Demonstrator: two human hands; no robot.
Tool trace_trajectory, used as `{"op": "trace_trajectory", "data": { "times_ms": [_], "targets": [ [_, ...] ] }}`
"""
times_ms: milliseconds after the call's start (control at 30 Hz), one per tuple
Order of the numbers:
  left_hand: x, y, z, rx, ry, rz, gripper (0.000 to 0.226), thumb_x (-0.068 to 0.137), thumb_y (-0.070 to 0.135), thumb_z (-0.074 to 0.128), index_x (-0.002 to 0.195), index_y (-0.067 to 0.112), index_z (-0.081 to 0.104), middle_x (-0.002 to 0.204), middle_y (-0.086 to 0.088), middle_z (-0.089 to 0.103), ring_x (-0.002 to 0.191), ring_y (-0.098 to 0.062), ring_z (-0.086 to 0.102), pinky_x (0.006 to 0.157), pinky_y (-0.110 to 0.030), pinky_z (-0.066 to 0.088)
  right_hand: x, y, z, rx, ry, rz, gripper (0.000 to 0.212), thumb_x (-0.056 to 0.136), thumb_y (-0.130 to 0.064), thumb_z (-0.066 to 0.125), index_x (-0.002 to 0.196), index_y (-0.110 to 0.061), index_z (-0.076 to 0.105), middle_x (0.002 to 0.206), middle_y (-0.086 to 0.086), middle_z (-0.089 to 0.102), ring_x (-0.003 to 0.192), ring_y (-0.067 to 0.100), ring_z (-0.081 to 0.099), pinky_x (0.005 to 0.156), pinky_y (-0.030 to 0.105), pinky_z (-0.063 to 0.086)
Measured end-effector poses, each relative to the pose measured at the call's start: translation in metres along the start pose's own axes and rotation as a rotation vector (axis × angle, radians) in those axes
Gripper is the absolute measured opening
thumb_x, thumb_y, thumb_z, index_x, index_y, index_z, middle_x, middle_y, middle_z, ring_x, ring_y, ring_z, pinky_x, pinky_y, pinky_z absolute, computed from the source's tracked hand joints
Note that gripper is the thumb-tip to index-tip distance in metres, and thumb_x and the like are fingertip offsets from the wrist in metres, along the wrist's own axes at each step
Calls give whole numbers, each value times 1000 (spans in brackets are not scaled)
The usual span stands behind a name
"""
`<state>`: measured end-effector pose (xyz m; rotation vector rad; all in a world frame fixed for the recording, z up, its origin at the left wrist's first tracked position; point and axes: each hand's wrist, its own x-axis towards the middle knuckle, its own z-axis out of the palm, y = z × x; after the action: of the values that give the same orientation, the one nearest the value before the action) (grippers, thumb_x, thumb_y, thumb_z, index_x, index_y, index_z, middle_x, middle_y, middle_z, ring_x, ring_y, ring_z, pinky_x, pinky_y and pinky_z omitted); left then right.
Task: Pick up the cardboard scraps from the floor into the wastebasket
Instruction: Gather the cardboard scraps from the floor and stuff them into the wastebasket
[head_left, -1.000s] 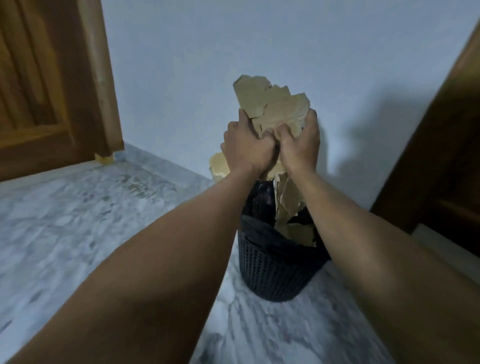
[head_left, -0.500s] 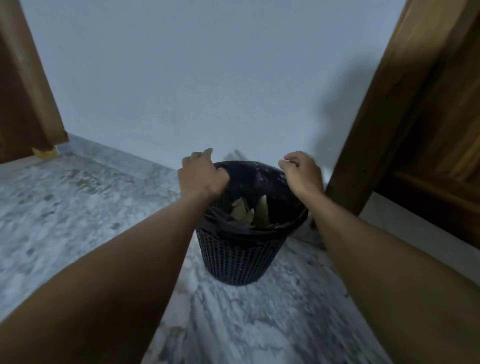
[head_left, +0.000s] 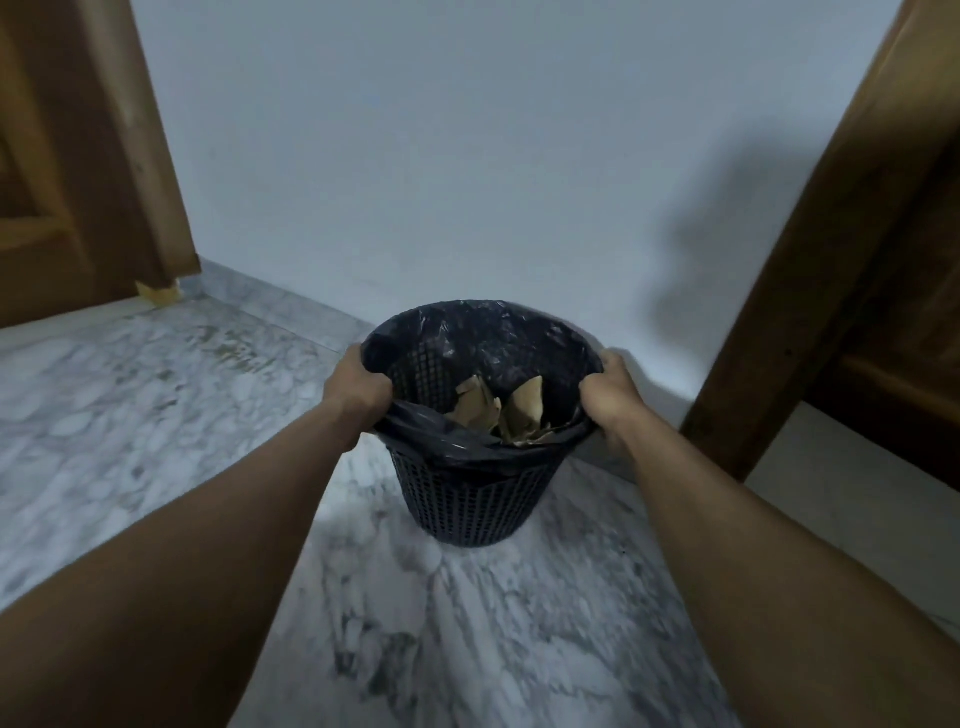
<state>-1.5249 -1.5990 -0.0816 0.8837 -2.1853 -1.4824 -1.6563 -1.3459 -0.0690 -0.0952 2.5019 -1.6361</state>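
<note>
A dark mesh wastebasket (head_left: 470, 501) with a black plastic liner stands on the marble floor by the wall. Brown cardboard scraps (head_left: 501, 410) lie inside it, their torn tips below the rim. My left hand (head_left: 356, 392) is closed on the left side of the rim and liner. My right hand (head_left: 608, 395) is closed on the right side of the rim. The basket is tilted slightly toward me.
A white wall rises right behind the basket. A wooden door frame (head_left: 156, 171) with a small yellowish bit (head_left: 158, 293) at its foot is at the back left. Dark wooden furniture (head_left: 831, 249) stands close on the right. Grey marble floor (head_left: 156, 426) spreads left and toward me.
A second ago both hands held a bundle of cardboard scraps above the basket. The scraps now lie inside, and both hands have come down and closed on the rim.
</note>
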Motion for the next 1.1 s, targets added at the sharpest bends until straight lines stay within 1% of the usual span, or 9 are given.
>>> {"op": "trace_trajectory", "data": {
  "times_ms": [67,167,333,467,533,633,800,967,1100],
  "targets": [
    [4,-9,-32,1,70,-7,58,81,-6,38,133,18,50,114,-13,59,102,-35,58,72,-40,53,0,-14,32,47,-48,3,60,93,-2,37,150,-20,29,133,12,52,112,30,55,92,42,54],
    [7,-27,-90,8,162,-24,60,77,-3,40,131,19,52,113,-17,63,101,-38,61,77,-47,59,-7,-35,86,99,-137,-29,55,93,-1,40,145,-16,31,122,11,53,106,27,56,73,35,53],
    [-14,-58,-194,73,305,-53,55,78,-2,41,128,17,55,111,-15,63,103,-38,59,82,-48,57,-29,-63,193,95,-295,-75,50,84,-4,44,133,-17,43,112,13,61,100,30,62,86,50,59],
    [-34,-92,-276,110,416,-130,53,70,9,40,120,19,56,112,-15,64,104,-40,60,89,-56,56,-67,-86,281,108,-401,-98,35,83,-1,42,113,-5,60,100,18,67,91,31,66,62,31,52],
    [-46,-108,-312,97,466,-177,50,77,4,39,122,19,54,116,-14,64,105,-39,59,91,-55,55,-84,-95,325,125,-442,-83,46,73,-8,40,116,-3,56,100,18,66,88,28,64,60,30,47],
    [-58,-138,-363,48,554,-235,59,82,-1,36,136,19,51,121,-13,62,107,-36,59,91,-51,56,-97,-104,398,151,-536,-90,56,64,-13,38,120,-19,43,97,11,57,88,26,58,65,34,46],
    [-67,-184,-430,-108,673,-323,67,74,5,35,136,24,51,121,-11,62,112,-39,59,99,-55,53,-161,-147,460,175,-647,-139,30,86,1,40,109,-16,49,104,14,59,95,26,59,77,39,49],
    [-60,-225,-483,-202,716,-325,71,71,9,36,140,24,47,122,-17,63,105,-43,64,90,-57,57,-189,-169,515,100,-768,-187,65,89,-9,47,150,-22,31,135,9,53,112,30,56,72,37,48],
    [-62,-227,-494,-204,625,-349,66,84,8,38,144,34,39,122,-14,60,105,-41,63,81,-60,60,-201,-179,527,-60,-738,-204,60,88,-20,52,144,-25,31,136,5,48,119,32,54,89,45,49]
  ]
}}
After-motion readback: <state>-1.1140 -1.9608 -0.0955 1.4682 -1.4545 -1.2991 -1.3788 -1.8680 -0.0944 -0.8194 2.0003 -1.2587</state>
